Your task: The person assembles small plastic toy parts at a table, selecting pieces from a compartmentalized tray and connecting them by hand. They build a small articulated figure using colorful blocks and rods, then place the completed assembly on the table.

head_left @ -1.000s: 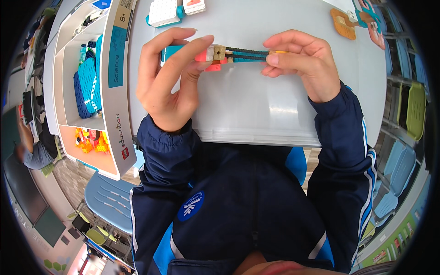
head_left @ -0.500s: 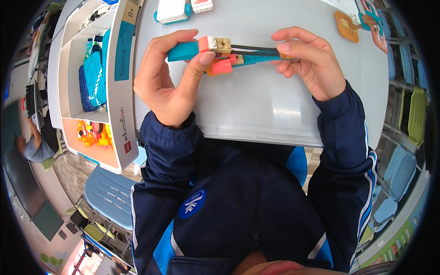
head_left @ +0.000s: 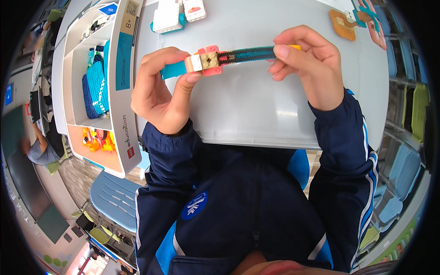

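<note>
Between my two hands, above the table, is a long toy-brick model. Its left end is a teal piece with white, coral and tan bricks, and two black ridged strips run along a teal base to the right. My left hand pinches the left end, thumb below and fingers above. With thumb and fingers closed, my right hand grips the far right end, where a bit of yellow shows. My fingertips hide part of both ends.
A sorting tray with teal, blue and orange bricks stands at the left. White block assemblies sit at the table's far left. An orange-brown brick piece lies at the far right. A blue chair is at lower left.
The model has turned, so its top with both black strips now faces up more. My left hand has moved slightly down and left; the tray and table have shifted a little down in view.
</note>
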Tool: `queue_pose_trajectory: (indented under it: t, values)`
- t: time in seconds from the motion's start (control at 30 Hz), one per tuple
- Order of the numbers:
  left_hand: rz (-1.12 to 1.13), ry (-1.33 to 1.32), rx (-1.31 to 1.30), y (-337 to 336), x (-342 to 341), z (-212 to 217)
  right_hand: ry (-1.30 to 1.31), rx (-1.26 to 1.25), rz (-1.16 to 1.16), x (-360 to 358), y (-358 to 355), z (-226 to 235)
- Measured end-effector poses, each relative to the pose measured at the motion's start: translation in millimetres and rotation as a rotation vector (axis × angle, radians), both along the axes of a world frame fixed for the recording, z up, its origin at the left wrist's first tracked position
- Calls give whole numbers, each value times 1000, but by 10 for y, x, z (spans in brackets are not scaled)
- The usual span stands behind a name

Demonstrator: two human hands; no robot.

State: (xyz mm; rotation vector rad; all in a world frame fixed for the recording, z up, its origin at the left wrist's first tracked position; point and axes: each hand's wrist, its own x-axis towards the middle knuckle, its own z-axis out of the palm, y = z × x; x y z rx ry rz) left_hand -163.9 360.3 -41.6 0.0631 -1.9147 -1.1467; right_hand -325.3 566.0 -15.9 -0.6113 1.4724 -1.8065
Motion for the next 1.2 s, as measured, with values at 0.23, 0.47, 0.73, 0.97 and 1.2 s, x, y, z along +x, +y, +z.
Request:
queue_pose_trajectory:
  t: [0.23, 0.47, 0.73, 0.97, 1.2]
  values:
    - [22, 2, -114, -84, -55, -6, 76, -152, 30, 56, 26, 26]
    - [111, 51, 85, -7, -124, -7, -200, -43, -24, 15, -11, 9]
    - [-100, -154, 172, 11, -38, -8, -650, -144, 36, -147, -2, -70]
    - [-106, -166, 279, 66, -33, -4, -509, -120, 40, -70, -33, -110]
    - [-117, -185, 286, 72, -29, -26, -467, -136, 41, -64, -25, -78]
